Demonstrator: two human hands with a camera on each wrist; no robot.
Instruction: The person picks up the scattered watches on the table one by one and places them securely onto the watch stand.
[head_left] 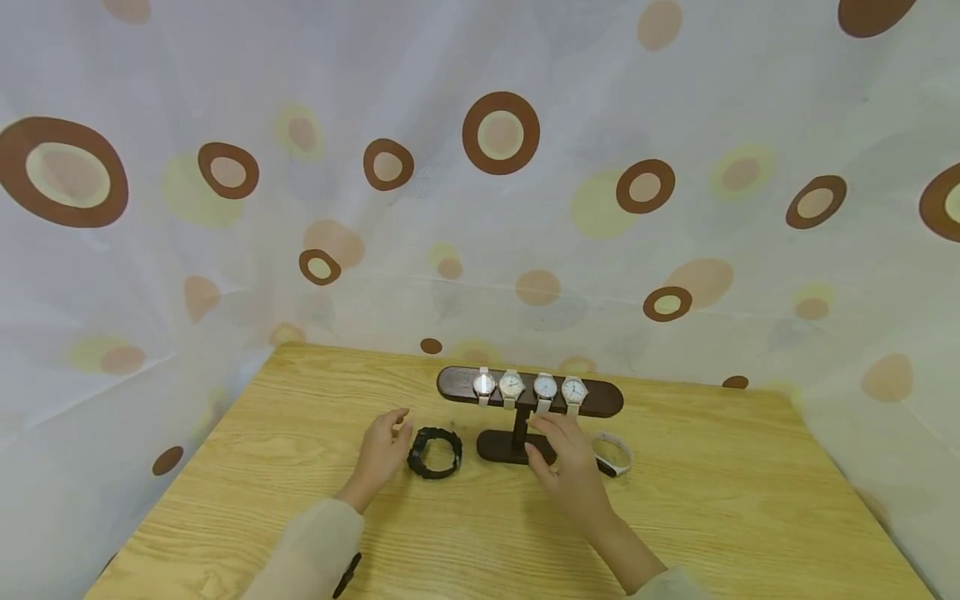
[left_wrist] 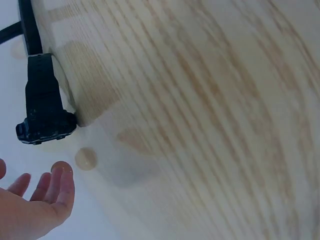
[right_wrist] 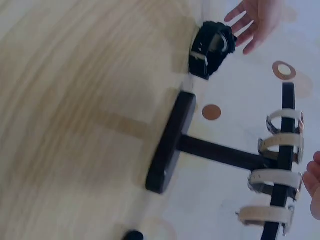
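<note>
A dark brown T-shaped watch stand point(head_left: 606, 400) carries several wristwatches with pale straps point(head_left: 512, 385) side by side on its bar. My right hand point(head_left: 572, 475) is in front of the stand, its fingers loosely bent and holding nothing; in the right wrist view its fingertips point(right_wrist: 313, 177) are close to the strapped watches. A chunky black watch point(head_left: 417, 454) stands on its side with its strap closed into a loop, left of the stand's base. Beside it my left hand point(head_left: 382, 454) hovers with relaxed fingers, nothing in them.
A white fitness band point(head_left: 628, 454) with a dark face lies right of the stand, partly behind my right hand. All stand on a light wood-grain table point(head_left: 712, 500). A pale sheet with brown and yellow circles point(head_left: 555, 242) hangs behind and along the sides.
</note>
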